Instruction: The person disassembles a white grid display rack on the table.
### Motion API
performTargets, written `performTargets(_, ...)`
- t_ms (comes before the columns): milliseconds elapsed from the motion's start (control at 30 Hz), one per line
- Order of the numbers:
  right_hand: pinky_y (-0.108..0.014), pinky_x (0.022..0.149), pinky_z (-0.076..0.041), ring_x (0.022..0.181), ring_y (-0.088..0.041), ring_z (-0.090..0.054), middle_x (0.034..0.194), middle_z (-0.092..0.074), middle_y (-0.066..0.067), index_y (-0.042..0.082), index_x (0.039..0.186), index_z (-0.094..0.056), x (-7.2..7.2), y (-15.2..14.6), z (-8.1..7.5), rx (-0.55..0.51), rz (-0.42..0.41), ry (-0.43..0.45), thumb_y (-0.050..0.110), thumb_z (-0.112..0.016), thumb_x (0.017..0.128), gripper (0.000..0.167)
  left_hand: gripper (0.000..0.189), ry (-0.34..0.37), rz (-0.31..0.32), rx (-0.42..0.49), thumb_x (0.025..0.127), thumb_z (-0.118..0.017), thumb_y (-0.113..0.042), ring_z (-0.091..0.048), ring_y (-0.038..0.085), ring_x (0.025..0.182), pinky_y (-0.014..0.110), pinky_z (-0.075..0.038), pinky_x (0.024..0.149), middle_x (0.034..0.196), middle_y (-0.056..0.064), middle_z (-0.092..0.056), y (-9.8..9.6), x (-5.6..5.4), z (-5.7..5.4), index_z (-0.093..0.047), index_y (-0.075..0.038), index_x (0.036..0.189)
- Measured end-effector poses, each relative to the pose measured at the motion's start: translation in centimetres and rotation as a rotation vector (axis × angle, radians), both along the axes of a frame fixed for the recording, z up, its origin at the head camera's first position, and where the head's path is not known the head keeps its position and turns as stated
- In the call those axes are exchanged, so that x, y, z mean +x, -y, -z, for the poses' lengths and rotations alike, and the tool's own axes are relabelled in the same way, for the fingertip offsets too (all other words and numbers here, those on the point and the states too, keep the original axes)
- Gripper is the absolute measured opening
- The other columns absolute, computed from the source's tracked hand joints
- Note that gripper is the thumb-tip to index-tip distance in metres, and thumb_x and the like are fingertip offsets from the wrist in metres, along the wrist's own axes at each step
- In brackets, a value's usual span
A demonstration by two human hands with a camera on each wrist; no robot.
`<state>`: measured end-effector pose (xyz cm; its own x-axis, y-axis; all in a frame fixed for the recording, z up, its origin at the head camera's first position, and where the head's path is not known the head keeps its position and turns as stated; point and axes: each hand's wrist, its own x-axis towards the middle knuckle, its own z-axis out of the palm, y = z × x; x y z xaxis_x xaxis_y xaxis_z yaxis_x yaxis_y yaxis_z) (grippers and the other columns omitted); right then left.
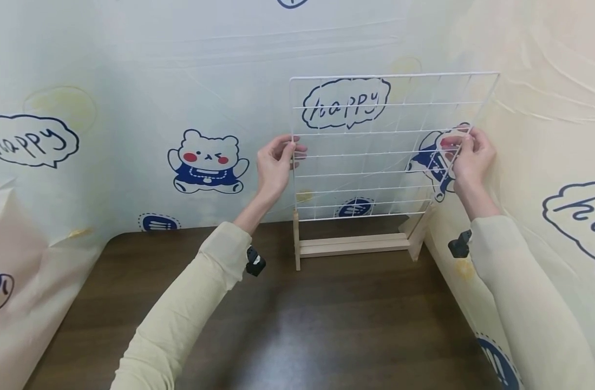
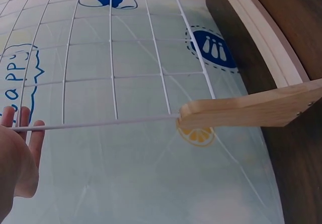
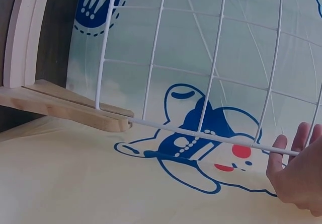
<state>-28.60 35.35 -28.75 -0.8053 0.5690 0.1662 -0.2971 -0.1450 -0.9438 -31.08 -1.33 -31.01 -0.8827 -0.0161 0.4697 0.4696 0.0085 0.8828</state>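
Note:
A white wire grid panel [image 1: 365, 156] stands upright, its lower edge down at a light wooden stand [image 1: 353, 245]. My left hand [image 1: 276, 165] pinches the panel's left side wire about halfway up. On the opposite side wire, my right hand [image 1: 474, 157] grips at much the same height. In the left wrist view, the panel's lower corner meets the tip of a wooden side piece [image 2: 241, 108]. The right wrist view shows the other lower corner against the second side piece [image 3: 75, 110], which has a slot between two wooden arms.
Under the stand lies a dark brown wooden table [image 1: 278, 325]. A pale printed sheet [image 1: 131, 108] with bears and "happy" bubbles hangs behind the table and along both sides. Right of the stand, the sheet comes close to the wooden side piece. Small black devices sit at both wrists.

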Motion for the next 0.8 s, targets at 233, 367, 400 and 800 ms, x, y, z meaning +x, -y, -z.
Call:
performTargets(233, -0.016, 0.041, -0.044, 0.072, -0.016, -0.068, 0.087, -0.072, -0.004, 0.010, 0.114, -0.063, -0.3, -0.4, -0.3, 0.045, 0.000, 0.023, 0.012, -0.041, 0.104, 0.024, 0.024, -0.002, -0.005, 0.011, 0.100, -0.054, -0.014, -0.070, 0.025, 0.087, 0.040, -0.058, 0.075, 0.094, 0.008, -0.073, -0.2, -0.3, -0.4, -0.064, 0.000, 0.115)
performTargets(367, -0.017, 0.046, -0.050, 0.070, -0.016, -0.069, 0.086, -0.071, -0.005, 0.008, 0.114, -0.063, -0.2, -0.4, -0.7, 0.023, -0.006, 0.009, 0.012, -0.042, 0.103, 0.024, 0.023, 0.004, -0.013, 0.006, 0.100, -0.054, -0.015, -0.070, 0.025, 0.088, 0.038, -0.058, 0.076, 0.095, 0.007, -0.073, -0.2, -0.3, -0.7, -0.065, -0.002, 0.115)
performTargets(400, -0.017, 0.051, -0.052, 0.070, -0.016, -0.069, 0.086, -0.071, -0.006, 0.007, 0.114, -0.063, -0.2, -0.3, -0.8, 0.013, -0.006, 0.001, 0.012, -0.041, 0.103, 0.024, 0.023, 0.005, -0.011, 0.007, 0.100, -0.054, -0.015, -0.070, 0.025, 0.088, 0.038, -0.058, 0.076, 0.095, 0.007, -0.073, -0.2, -0.3, -0.7, -0.065, -0.003, 0.115)
performTargets(800, -0.022, 0.060, -0.057, 0.066, -0.019, -0.069, 0.091, -0.070, -0.011, 0.008, 0.114, -0.064, -0.2, -0.2, -1.8, -0.063, -0.014, -0.028, 0.012, -0.043, 0.103, 0.024, 0.025, -0.051, -0.002, 0.024, 0.099, -0.054, -0.015, -0.070, 0.029, 0.089, 0.035, -0.058, 0.076, 0.095, 0.007, -0.073, -0.2, 0.0, -1.5, -0.064, 0.000, 0.117)
